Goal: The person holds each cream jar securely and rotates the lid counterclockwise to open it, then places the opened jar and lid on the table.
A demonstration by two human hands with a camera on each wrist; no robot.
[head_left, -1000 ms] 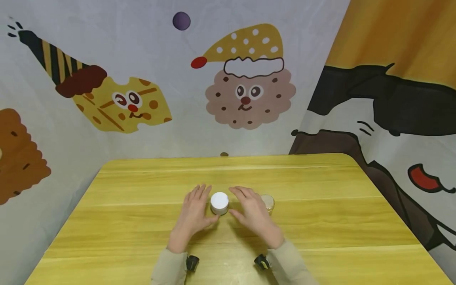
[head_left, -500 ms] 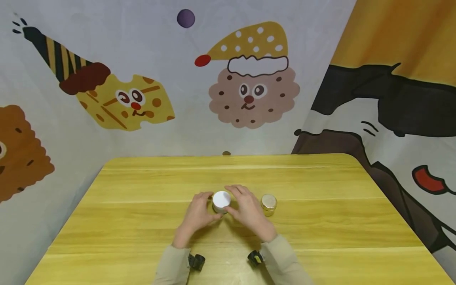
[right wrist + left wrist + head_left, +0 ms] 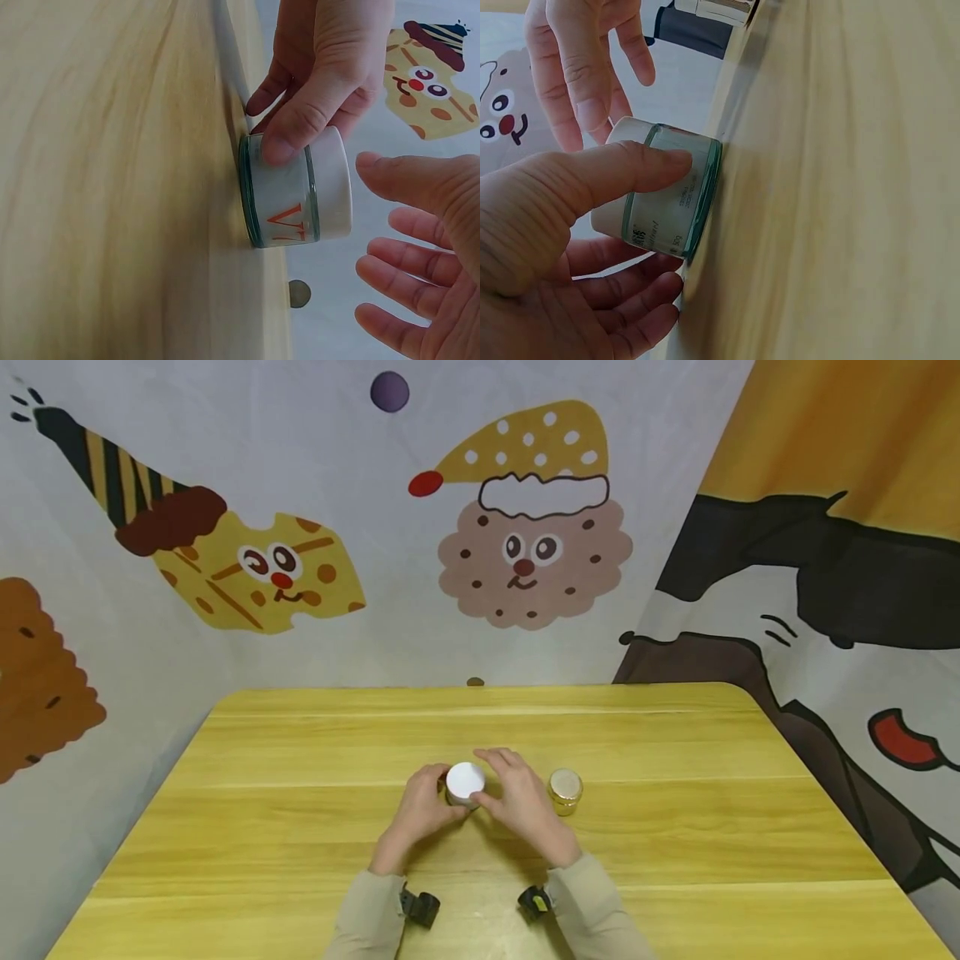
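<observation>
A small cream jar (image 3: 465,782) with a white lid and a clear, green-tinted body is at the middle of the table. In the right wrist view, orange lettering marks the jar's body (image 3: 281,202). My left hand (image 3: 422,810) grips that body, thumb laid along its near side and fingers on the far side. Around the lid hovers my right hand (image 3: 527,808), its fingers loosely bent. The right wrist view shows the right thumb (image 3: 405,180) just apart from the white lid (image 3: 331,184). Whether the base fully touches the table cannot be told.
A second jar (image 3: 566,792), gold with a pale top, stands to the right of my right hand. The wood-grain table (image 3: 300,752) extends to a cartoon-printed cloth (image 3: 375,527) hung behind it.
Both hands have closed in on the cream jar, and my left hand has taken hold of its body. As my right hand moved left, the gold jar came into full sight.
</observation>
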